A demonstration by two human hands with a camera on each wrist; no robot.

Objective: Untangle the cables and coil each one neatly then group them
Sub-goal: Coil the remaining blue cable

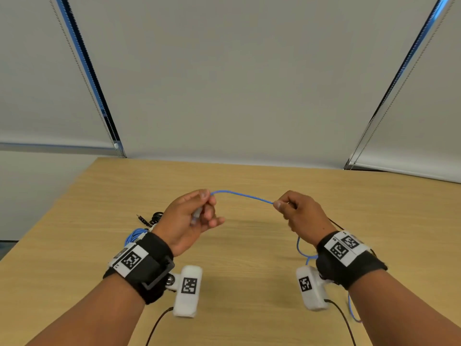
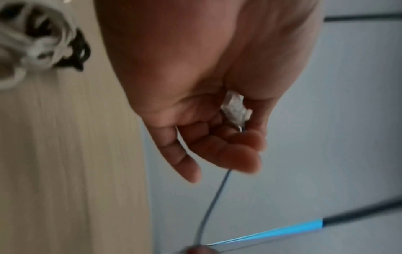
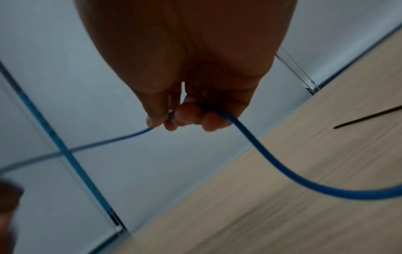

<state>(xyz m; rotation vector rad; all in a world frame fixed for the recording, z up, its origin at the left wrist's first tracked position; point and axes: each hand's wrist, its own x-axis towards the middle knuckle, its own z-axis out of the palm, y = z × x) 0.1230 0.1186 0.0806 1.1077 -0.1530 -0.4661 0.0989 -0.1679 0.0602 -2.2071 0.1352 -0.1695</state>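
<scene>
A blue cable (image 1: 243,196) is stretching above the wooden table (image 1: 249,245), its clear plug (image 2: 236,110) sitting in the left hand (image 1: 189,221), which is pinching it, while the right hand (image 1: 299,216) is gripping it further along. Coiled cables (image 1: 139,233) are lying at the left. Grey roller blinds (image 1: 237,83) are covering the wall behind.

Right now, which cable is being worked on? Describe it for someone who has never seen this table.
Above the middle of the wooden table, the blue cable spans between the left hand and right hand. Unlike the cable bundle lying behind the left wrist, it is held off the table.
</scene>
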